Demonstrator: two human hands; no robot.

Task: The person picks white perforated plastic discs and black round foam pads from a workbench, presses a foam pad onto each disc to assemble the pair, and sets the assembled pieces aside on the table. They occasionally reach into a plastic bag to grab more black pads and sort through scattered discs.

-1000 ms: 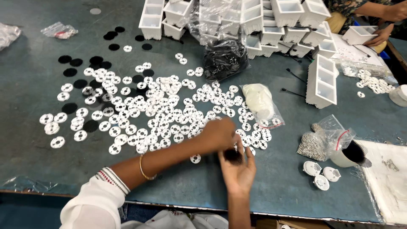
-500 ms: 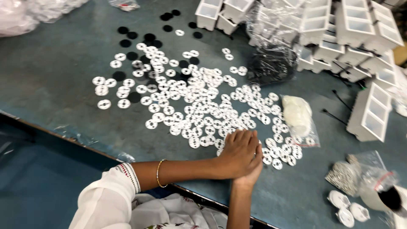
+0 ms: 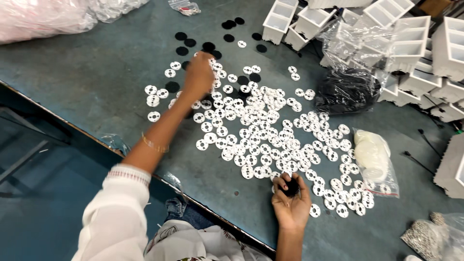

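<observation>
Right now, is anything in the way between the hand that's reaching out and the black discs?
Nothing visible blocks it. The left hand is over white discs at the pile's far edge, and the black discs lie just beyond it on bare table.

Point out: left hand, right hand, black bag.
left hand (image 3: 199, 73), head view, back of the hand over the discs.
right hand (image 3: 291, 202), head view, palm.
black bag (image 3: 349, 91), head view, middle of the crumpled plastic.
</observation>
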